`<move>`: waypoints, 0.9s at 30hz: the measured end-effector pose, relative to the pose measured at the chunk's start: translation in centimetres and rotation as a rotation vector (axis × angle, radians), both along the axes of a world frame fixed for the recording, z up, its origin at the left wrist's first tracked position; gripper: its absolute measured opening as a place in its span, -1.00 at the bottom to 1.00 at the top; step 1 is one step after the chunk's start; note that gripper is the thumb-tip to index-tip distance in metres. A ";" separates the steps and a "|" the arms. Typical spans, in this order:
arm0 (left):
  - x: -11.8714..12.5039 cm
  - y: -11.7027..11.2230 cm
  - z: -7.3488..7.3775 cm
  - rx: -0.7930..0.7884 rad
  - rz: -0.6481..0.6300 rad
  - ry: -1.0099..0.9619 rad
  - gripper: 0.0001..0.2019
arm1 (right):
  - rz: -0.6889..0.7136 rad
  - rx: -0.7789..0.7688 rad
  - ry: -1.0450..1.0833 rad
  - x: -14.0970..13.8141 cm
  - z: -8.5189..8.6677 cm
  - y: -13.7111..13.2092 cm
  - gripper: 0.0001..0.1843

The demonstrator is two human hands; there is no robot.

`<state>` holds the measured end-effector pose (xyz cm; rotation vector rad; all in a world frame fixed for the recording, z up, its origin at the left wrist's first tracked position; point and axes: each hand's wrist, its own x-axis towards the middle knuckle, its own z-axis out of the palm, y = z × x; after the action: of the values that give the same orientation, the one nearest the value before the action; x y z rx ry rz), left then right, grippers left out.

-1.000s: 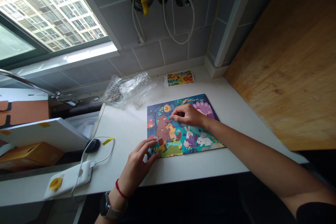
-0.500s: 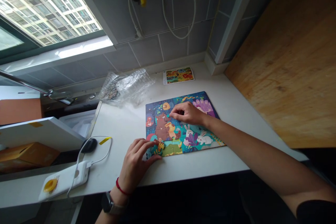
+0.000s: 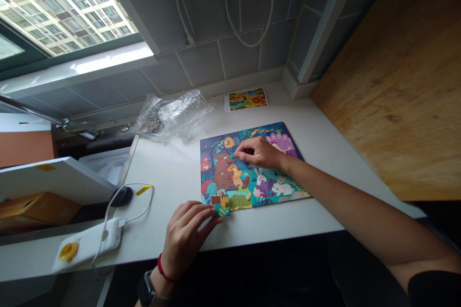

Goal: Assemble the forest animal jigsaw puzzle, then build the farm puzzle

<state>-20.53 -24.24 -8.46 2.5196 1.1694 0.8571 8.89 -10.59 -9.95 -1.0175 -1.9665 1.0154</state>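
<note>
Corner piece: we see the small teal-and-brown cardboard jigsaw piece [image 3: 222, 209] shifted nearer us over the last second, jutting past the puzzle's near edge; we judge it unseated.
Left hand: our left hand [image 3: 188, 226] pinches it.
Right hand: our right hand [image 3: 260, 152] presses thumb and forefinger together above the puzzle, contents unclear to us.
Puzzle: one colourful rectangular animal jigsaw [image 3: 237, 177], flat on the white countertop [image 3: 162, 168].
Behind: one crumpled clear plastic bag [image 3: 185, 114], one printed paper card [image 3: 248, 100].
</note>
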 end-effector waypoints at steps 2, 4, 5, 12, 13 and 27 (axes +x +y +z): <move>0.9 -0.1 0.0 0.012 0.005 -0.022 -0.83 | -0.002 -0.002 0.003 0.0 0.0 0.0 -0.69; 2.1 0.0 -0.2 0.025 0.004 -0.037 -0.84 | 0.001 -0.001 0.005 0.0 0.0 0.0 -0.69; 2.6 0.2 -0.4 0.033 -0.007 -0.043 -0.85 | 0.003 -0.002 0.007 -0.1 -0.1 0.0 -0.68; 5.0 1.1 -0.8 0.053 -0.072 -0.037 -0.89 | 0.016 0.001 0.002 -0.1 -0.1 -0.1 -0.67; 5.1 1.2 -0.7 0.052 -0.070 -0.031 -0.90 | 0.019 0.002 -0.003 0.0 0.0 -0.1 -0.67; 5.3 1.3 -0.3 0.003 -0.069 0.037 -0.92 | 0.394 0.104 -0.438 -0.9 2.0 -1.3 -0.87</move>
<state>-15.22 -22.90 -8.77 2.5730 1.0857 0.7990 7.95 -11.88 -7.92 -0.8643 -2.6276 0.9320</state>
